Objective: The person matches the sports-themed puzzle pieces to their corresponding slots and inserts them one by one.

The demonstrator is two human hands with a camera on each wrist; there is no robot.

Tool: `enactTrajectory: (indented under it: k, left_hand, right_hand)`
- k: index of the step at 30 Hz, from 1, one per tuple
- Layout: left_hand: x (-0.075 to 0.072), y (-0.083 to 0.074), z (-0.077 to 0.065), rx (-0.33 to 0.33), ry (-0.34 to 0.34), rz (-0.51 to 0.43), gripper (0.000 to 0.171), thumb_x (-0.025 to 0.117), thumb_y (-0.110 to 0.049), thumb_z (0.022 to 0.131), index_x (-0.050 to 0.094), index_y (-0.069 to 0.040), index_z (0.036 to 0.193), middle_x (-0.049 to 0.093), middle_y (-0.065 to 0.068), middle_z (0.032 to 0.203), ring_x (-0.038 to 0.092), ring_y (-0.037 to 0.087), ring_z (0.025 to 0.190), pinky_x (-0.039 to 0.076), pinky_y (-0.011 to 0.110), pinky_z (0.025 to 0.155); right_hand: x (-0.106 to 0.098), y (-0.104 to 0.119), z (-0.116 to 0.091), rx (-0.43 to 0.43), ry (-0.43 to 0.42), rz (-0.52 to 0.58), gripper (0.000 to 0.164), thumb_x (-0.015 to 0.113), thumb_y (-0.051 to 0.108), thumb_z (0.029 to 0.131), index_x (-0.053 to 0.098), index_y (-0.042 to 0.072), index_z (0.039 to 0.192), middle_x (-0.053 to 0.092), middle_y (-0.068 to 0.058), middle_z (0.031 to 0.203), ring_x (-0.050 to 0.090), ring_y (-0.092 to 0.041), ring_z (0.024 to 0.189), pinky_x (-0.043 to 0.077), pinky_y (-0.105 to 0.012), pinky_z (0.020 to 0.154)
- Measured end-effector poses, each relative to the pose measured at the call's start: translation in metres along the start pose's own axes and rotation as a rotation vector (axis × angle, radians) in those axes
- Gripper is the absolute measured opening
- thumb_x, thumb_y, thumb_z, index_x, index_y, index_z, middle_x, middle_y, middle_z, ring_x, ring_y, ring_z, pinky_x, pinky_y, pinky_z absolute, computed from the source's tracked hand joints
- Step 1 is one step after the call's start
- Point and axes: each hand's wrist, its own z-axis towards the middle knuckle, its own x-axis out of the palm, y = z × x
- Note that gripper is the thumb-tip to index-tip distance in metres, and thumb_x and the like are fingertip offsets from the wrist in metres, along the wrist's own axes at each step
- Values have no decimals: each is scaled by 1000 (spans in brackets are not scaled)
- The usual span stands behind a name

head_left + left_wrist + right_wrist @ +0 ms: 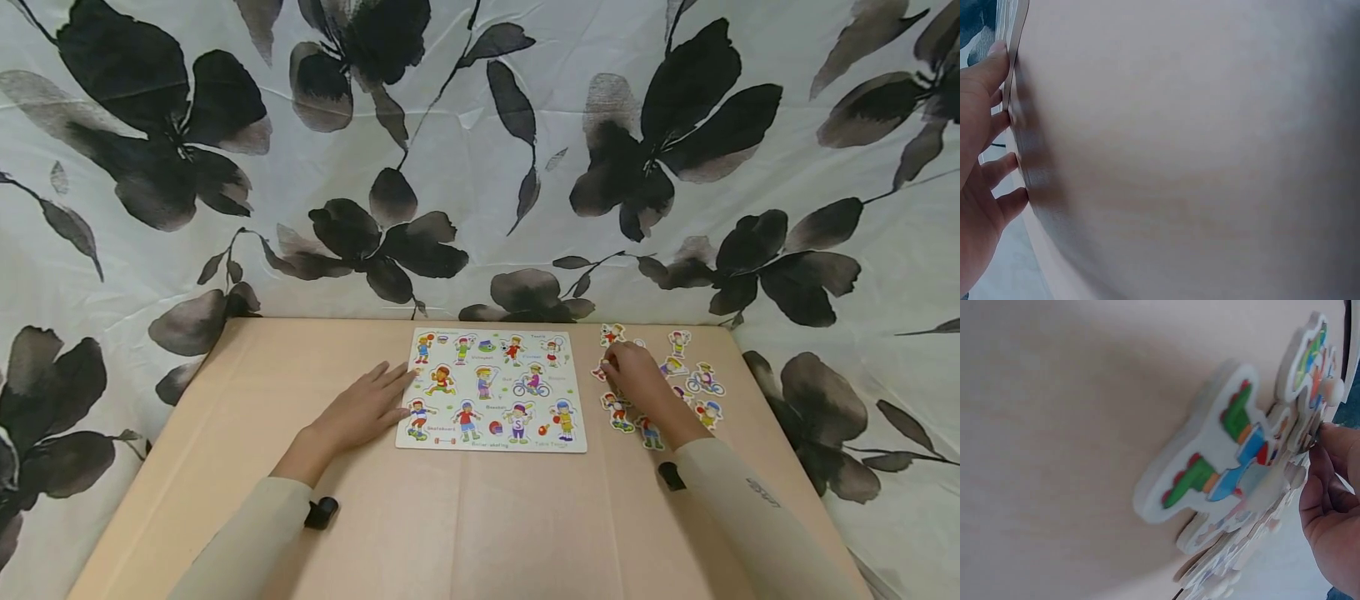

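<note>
A white puzzle board (577,442) printed with cartoon children at sports lies flat near the table's far edge. My left hand (367,408) rests at its left side, fingers stretched out and fingertips on the margin. In the left wrist view the thumb lies along the board's edge (1017,31). To the right of the board, my right hand (637,379) reaches into a group of loose cut-out pieces. Thumb and forefinger pinch the edge of a puzzle piece (1311,439), its picture mostly hidden. Close to that hand lies a piece with green roller skates (1235,447).
Several other pieces lie around the right hand, among them a cyclist piece (705,379) and a piece (617,412) nearer the board. Some carry a white knob (1333,391). The wooden table (510,525) ends behind the board at a flower-printed cloth (517,192).
</note>
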Motion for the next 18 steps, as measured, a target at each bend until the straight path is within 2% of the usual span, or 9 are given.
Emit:
enactTrajectory:
  k: [6, 13, 18]
  left_hand:
    - [2, -1, 1, 7, -2, -14, 70, 59, -48, 103, 38, -15, 161, 32, 9, 169, 27, 45, 155, 30, 61, 124]
    - [2, -2, 1, 7, -1, -11, 69, 59, -46, 104, 38, -15, 161, 32, 9, 169, 27, 45, 155, 30, 61, 124]
    - [0, -1, 0, -2, 1, 2, 69, 60, -45, 104, 38, -15, 161, 33, 9, 169, 27, 45, 155, 30, 61, 124]
  right_hand:
    - [-4, 2, -2, 30, 12, 10, 18, 66, 16, 102, 66, -1, 108, 61, -14, 96, 56, -26, 85, 51, -35, 72]
    - [-8, 16, 4, -89, -83, 17, 14, 67, 14, 101, 66, 0, 103, 63, -13, 93, 57, -25, 82, 53, -41, 73]
    - [-3, 40, 14, -136, -99, 61, 13, 68, 15, 100, 68, 2, 101, 62, -10, 91, 57, -23, 82, 51, -37, 72]
